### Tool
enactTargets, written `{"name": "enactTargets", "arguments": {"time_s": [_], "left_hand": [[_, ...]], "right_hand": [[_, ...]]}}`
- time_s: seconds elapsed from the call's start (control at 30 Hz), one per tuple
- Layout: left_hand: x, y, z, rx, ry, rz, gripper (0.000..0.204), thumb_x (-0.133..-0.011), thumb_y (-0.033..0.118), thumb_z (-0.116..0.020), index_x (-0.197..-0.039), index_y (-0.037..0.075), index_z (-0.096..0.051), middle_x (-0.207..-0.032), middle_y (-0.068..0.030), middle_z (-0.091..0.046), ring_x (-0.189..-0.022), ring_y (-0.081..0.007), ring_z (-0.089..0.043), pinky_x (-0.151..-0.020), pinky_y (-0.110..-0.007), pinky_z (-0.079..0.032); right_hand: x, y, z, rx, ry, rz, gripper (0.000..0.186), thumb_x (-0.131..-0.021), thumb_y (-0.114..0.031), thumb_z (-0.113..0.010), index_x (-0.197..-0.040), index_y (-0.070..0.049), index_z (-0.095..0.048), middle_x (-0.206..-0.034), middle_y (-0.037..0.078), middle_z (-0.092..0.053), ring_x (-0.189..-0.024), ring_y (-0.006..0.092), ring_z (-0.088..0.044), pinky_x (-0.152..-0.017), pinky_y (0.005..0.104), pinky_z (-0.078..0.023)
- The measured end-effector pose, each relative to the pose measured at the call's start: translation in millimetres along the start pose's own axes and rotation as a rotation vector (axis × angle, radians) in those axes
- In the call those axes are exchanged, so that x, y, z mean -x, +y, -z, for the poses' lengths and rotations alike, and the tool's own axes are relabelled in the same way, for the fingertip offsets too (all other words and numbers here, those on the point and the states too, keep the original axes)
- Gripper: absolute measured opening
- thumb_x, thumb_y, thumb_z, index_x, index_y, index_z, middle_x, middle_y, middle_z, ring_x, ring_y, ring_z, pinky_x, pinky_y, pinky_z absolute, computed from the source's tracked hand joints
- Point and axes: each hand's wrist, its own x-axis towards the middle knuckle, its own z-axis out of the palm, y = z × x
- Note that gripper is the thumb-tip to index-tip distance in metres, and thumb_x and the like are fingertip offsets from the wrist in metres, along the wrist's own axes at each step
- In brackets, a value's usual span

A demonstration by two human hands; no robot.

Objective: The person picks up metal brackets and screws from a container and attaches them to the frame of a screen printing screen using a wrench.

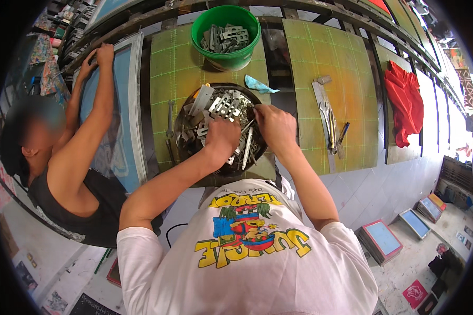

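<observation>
Before you, gridded boards (352, 68) lay across a dark barred frame (312, 6) above a pale tiled floor (355, 199), with bright light (440, 100) at your right.

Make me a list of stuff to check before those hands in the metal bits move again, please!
1. Left hand in sight: partly ok; fingertips are hidden among the metal pieces.
2. Right hand empty: cannot tell; its fingertips are bunched at the bowl.
3. Metal pieces neatly sorted: not ok; different shapes lie jumbled.
4. Green bucket upright: ok; it stands beyond the bowl.
5. Other person's hands away from the bowl: ok; they're at the blue frame.
</observation>
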Motion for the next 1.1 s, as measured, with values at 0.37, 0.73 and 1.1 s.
{"name": "enactTargets", "arguments": {"time_s": [0.37,0.73,1.1], "left_hand": [[11.9,-6.0,6.4,0.307,-0.007,0.004,0.02,-0.089,0.02,-0.064,-0.079,0.008,-0.078,-0.081,-0.0154,-0.075,-0.073,-0.0298,-0.076,-0.064,-0.042,-0.057],[-2.8,-73.6,60.2,0.675,0.095,0.235,0.041,-0.101,0.038,-0.056,-0.091,0.002,-0.072,-0.088,-0.0247,-0.07,-0.088,-0.0462,-0.067,-0.079,-0.053,-0.053],[-6.9,-66.5,48.5,0.625,0.089,0.179,0.036,-0.102,0.038,-0.055,-0.116,0.012,-0.075,-0.095,-0.0205,-0.074,-0.094,-0.0426,-0.07,-0.084,-0.053,-0.054]], "right_hand": [[-37.0,-41.0,-36.2,0.38,-0.467,-0.01,0.013,-0.087,-0.006,-0.064,-0.088,-0.003,-0.076,-0.088,0.018,-0.076,-0.084,0.0328,-0.077,-0.072,0.04,-0.063],[-22.3,-38.4,-72.9,0.022,-0.124,-0.127,0.04,-0.098,-0.035,-0.058,-0.112,0.002,-0.063,-0.088,0.024,-0.07,-0.072,0.039,-0.073,-0.062,0.0467,-0.059],[23.6,-60.8,-29.7,-0.032,-0.493,-0.153,0.05,-0.099,-0.049,-0.06,-0.114,-0.001,-0.058,-0.077,0.023,-0.07,-0.077,0.0428,-0.072,-0.068,0.0527,-0.057]]}}
